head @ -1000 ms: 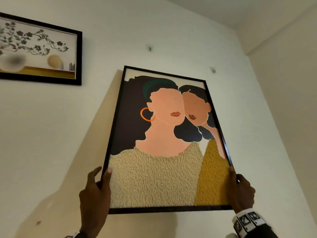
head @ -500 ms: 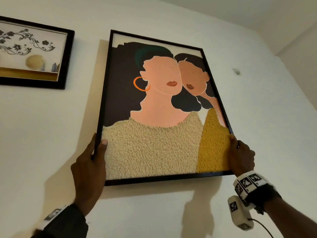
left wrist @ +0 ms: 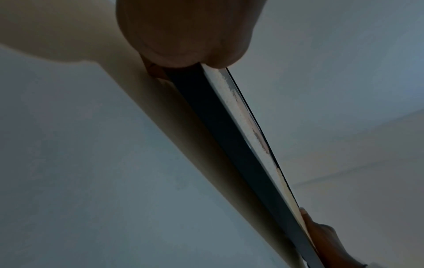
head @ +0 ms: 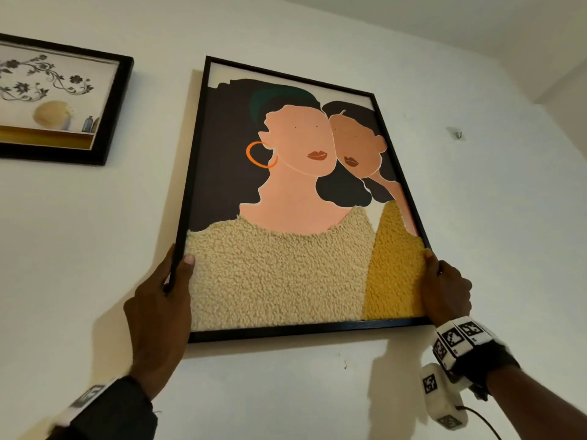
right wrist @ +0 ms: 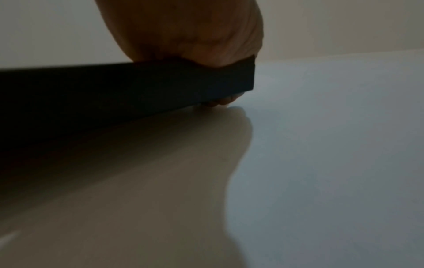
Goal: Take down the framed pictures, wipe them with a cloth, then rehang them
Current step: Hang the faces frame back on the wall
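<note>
A tall black-framed picture [head: 286,217] of two faceless women in woolly tops is held up against the white wall. My left hand [head: 165,300] grips its lower left edge, thumb on the front and fingers behind. My right hand [head: 444,290] grips the lower right corner the same way. In the left wrist view the frame's dark side edge [left wrist: 229,136] runs away from my left hand [left wrist: 183,36]. In the right wrist view my right hand [right wrist: 195,32] holds the frame's corner [right wrist: 206,81] close to the wall. No cloth is in view.
A second black-framed picture [head: 63,103] with a floral scroll hangs at the upper left. A bare wall hook [head: 457,133] sticks out to the right of the held picture. The ceiling and a side wall [head: 565,100] meet at the upper right.
Both hands have raised the picture up the wall and a little leftward. It now covers the hook that was bare above it a second ago; the right hook stays bare.
</note>
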